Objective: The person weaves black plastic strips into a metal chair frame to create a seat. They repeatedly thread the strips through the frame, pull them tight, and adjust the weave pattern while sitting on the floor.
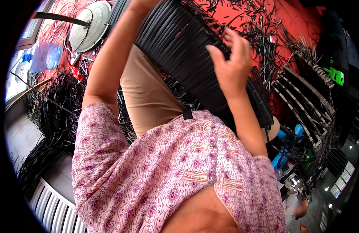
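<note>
A black woven panel (175, 42) of flat plastic strips lies slanted across my lap, over beige trousers (148, 97). My right hand (230, 66) hovers at the panel's right edge, fingers spread and slightly curled, thumb toward the weave, fingertips touching or just above the strips. I see nothing gripped in it. My left forearm (109, 58) runs up along the panel's left side to the top edge of the picture, where the hand itself is cut off. My pink patterned shirt (167, 167) fills the lower middle.
Short black strip scraps (249, 19) litter the red floor. Bundles of long black strips (55, 108) lie at left, near a clear water bottle (47, 54) and a round white fan base (90, 25). A half-woven frame (303, 93) stands at right, a white slatted piece (51, 206) at lower left.
</note>
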Tool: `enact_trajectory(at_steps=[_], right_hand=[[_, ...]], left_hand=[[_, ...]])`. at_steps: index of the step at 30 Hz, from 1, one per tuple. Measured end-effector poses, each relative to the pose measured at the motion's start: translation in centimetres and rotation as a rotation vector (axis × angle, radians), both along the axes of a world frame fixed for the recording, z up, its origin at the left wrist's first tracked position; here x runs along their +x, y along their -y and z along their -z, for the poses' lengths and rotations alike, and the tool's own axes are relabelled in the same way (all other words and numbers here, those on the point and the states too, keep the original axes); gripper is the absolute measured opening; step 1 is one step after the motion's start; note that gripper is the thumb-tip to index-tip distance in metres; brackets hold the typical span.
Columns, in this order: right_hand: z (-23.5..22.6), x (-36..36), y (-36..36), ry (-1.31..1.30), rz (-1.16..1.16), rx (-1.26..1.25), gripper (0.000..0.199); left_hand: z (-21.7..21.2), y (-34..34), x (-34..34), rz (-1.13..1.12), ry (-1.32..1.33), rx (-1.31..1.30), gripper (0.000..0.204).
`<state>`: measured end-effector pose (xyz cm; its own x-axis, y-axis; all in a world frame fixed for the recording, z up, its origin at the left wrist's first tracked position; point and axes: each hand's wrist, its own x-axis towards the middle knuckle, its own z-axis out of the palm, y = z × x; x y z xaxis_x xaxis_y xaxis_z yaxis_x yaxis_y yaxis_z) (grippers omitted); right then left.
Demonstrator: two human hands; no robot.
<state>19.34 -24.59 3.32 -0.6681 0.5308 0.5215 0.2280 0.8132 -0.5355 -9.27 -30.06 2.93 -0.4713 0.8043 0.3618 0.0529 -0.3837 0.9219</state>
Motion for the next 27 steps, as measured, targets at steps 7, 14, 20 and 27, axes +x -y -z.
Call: enact_trajectory(at_steps=[7, 14, 20, 27], right_hand=[[-0.1, 12.5, -1.4, 0.405, 0.27, 0.156, 0.03], [0.6, 15.1, -8.8, 0.294, 0.263, 0.23, 0.028], [-0.2, 21.2, -17.5, 0.373, 0.346, 0.089, 0.041], [0.4, 29.0, -21.8, 0.4, 0.48, 0.027, 0.041]], left_hand=[[8.9, 8.5, -13.0, -0.779, -0.44, -0.763, 0.037], [9.5, 6.8, -11.9, -0.432, -0.144, -0.544, 0.052], [4.2, 5.9, 2.6, -0.368, 0.216, -0.727, 0.066], [1.3, 11.4, 20.0, -0.264, 0.374, -0.621, 0.057]])
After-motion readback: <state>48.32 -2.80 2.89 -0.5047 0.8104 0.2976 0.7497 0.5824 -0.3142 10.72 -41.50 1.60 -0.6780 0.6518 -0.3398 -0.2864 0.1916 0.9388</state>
